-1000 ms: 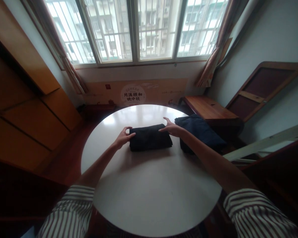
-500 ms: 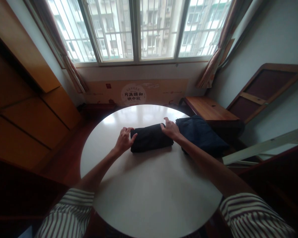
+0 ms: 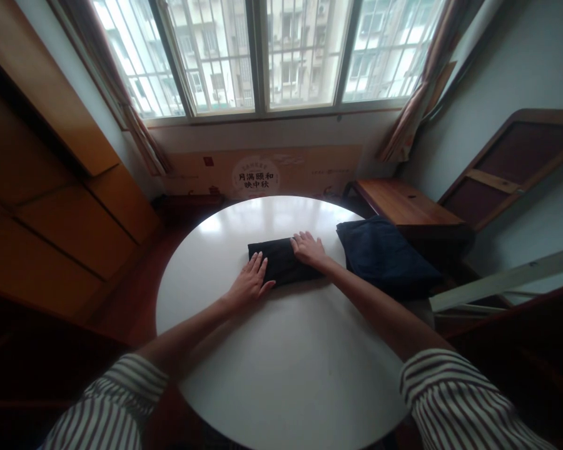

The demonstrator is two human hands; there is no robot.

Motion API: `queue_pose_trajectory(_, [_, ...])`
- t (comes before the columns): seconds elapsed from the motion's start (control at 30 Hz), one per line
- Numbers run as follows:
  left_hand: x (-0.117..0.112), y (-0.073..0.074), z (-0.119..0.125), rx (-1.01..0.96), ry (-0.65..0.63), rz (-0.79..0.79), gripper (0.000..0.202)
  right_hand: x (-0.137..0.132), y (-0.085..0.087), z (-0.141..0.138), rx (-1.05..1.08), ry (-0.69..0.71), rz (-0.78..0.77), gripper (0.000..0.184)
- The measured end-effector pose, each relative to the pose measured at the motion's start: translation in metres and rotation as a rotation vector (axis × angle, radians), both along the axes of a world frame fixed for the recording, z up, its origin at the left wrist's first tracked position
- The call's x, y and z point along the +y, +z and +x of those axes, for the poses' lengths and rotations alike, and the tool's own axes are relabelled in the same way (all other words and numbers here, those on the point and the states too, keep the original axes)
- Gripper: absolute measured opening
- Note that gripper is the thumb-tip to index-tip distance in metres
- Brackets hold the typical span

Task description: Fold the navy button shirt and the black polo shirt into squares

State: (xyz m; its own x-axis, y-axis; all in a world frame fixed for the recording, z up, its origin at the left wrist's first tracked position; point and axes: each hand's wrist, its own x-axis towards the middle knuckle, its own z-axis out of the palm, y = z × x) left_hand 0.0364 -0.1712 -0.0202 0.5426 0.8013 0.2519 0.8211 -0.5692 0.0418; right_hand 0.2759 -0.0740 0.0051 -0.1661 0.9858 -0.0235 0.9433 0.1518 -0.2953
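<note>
A folded black cloth garment [image 3: 284, 262] lies flat on the round white table [image 3: 291, 362]; what kind of garment it is, I cannot tell. My left hand [image 3: 253, 279] rests palm down over its left end, fingers stretched out and thumb spread. Over the right part of the bundle lies my right hand [image 3: 308, 248], also flat with fingers extended. Just right of that hand is a folded dark blue cloth [image 3: 387, 256], apart from the black one and partly hanging past the table's right edge.
A wooden bench [image 3: 408, 203] stands behind the table on the right. Wooden cabinets [image 3: 75, 219] line the left wall. Beyond the table are a barred window [image 3: 300, 56] and a printed panel [image 3: 258, 172] below it. A pale rail [image 3: 507, 275] slants in at right.
Both hands have gone from the ends of the black cloth to lying flat on top of it. The cloth looks lower and flatter. The view has shifted slightly.
</note>
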Motion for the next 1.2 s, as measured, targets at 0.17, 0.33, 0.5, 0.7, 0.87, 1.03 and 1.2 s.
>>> queue_pose_trajectory(0.17, [0.028,0.033,-0.013,-0.179,-0.004,-0.062,0.046,0.026,0.030,0.031,0.052,0.131,-0.136,0.054])
queue_pose_trajectory(0.33, [0.094,0.052,-0.032,-0.347,0.067,-0.308,0.067,0.042,0.056,0.041,0.089,0.210,-0.252,0.040])
queue_pose_trajectory(0.5, [0.118,0.054,-0.039,-0.351,0.014,-0.690,0.048,0.035,0.079,0.042,0.143,0.278,-0.255,0.019])
queue_pose_trajectory(0.7, [0.088,0.106,-0.038,-0.449,-0.168,-0.087,0.035,-0.019,0.115,0.061,0.288,0.435,0.299,0.042])
queue_pose_trajectory(0.87, [0.033,0.097,-0.042,-0.261,-0.377,0.378,0.047,-0.092,0.082,0.066,0.142,0.683,0.714,0.049])
queue_pose_trajectory(1.03, [-0.050,0.036,-0.056,0.017,-0.484,0.320,0.047,-0.169,0.008,0.083,-0.039,0.841,0.571,0.068])
queue_pose_trajectory(1.2, [-0.087,0.055,-0.050,0.026,-0.345,-0.032,0.044,-0.198,0.018,0.074,0.052,0.731,0.378,0.059])
